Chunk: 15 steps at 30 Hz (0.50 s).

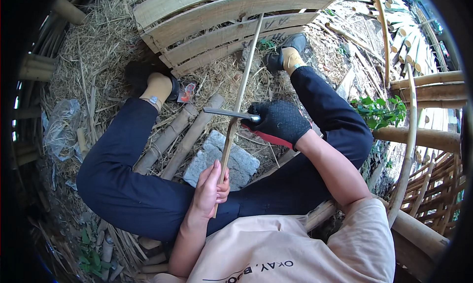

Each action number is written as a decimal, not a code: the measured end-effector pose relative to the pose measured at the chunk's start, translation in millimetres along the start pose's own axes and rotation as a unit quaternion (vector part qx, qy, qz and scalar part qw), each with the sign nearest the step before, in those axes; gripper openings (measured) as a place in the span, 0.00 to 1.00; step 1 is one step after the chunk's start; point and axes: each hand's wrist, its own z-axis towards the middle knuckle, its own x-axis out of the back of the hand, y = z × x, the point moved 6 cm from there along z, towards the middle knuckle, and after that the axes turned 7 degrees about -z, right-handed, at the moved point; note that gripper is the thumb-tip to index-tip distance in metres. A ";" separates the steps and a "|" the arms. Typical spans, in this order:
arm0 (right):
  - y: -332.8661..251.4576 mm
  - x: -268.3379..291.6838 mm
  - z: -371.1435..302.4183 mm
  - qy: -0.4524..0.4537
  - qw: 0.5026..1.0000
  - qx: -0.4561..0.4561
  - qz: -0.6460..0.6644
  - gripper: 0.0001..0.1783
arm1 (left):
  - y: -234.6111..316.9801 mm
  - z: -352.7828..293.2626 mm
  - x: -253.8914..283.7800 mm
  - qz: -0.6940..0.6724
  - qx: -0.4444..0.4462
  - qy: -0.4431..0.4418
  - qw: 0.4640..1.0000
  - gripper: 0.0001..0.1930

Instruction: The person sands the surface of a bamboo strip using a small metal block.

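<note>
My bare left hand [211, 192] is closed round the near end of a long, thin bamboo strip [241, 88]. The strip slants up and away from my lap, its far end in front of a slatted wooden panel. In a black and red work glove, my right hand [279, 123] grips a knife [229, 114] with a straight grey blade. That blade lies across the strip, about midway along it, and points left. Gloved fingers hide the knife's handle. Beneath the strip, between my legs, sits a rough grey stone block [221, 159].
Two bamboo poles [189, 135] lie left of the stone. The slatted panel [236, 12] stands beyond my feet on straw-covered ground. At the left is a crumpled clear plastic bag [63, 127]. Bamboo rails [419, 138], a leafy plant [379, 110] and a woven basket [428, 189] are at the right.
</note>
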 end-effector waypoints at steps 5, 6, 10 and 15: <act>-4.1 -3.1 -4.2 0.019 0.999 0.005 -0.045 0.14 | -5.7 5.1 2.1 0.094 -0.071 0.069 0.991 0.19; -2.3 -4.3 -3.7 0.032 0.998 0.012 -0.045 0.14 | -6.9 6.4 0.7 0.108 -0.081 0.070 0.988 0.19; 5.6 -16.3 1.4 0.059 0.996 0.014 -0.065 0.10 | -6.2 6.5 -0.2 0.113 -0.089 0.085 0.986 0.18; 9.9 -15.5 3.7 0.043 0.995 -0.009 -0.094 0.09 | -8.5 10.2 3.5 0.135 -0.099 0.085 0.982 0.18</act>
